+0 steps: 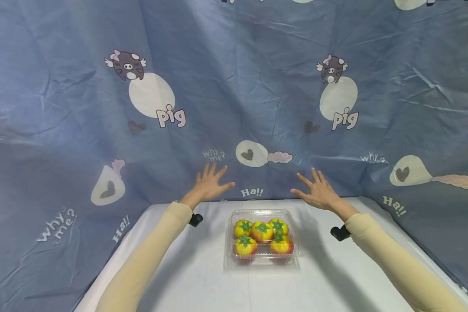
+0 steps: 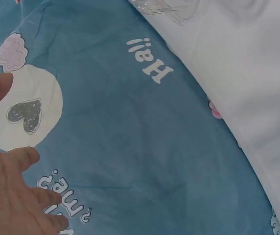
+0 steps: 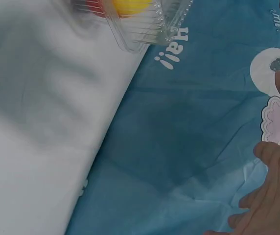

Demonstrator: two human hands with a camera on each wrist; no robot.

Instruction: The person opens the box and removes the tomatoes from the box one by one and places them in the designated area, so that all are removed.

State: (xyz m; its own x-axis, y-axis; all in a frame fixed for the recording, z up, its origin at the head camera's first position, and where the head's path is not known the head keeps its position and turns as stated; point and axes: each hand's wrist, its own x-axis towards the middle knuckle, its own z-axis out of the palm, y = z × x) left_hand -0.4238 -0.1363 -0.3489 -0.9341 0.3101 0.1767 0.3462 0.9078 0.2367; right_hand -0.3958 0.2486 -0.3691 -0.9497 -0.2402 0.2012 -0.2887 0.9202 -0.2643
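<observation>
In the head view a clear plastic clamshell box (image 1: 262, 261) sits on the white table, holding several yellow-and-red tomatoes (image 1: 262, 232) with green leafy tops. My left hand (image 1: 208, 186) is held up beyond the box to its left, fingers spread, touching nothing. To the right, my right hand (image 1: 317, 191) is raised in the same way, its fingers splayed apart and holding nothing. The left wrist view shows the left hand (image 2: 12, 191) over the blue cloth, with a corner of the box at the top. In the right wrist view the right hand (image 3: 265, 191) appears at the right edge.
A white cloth covers the table (image 1: 203, 281). Behind and around it hangs a blue curtain (image 1: 234, 95) printed with pigs and words. Each wrist wears a small black camera, the left camera (image 1: 196, 220) and the right camera (image 1: 340, 233).
</observation>
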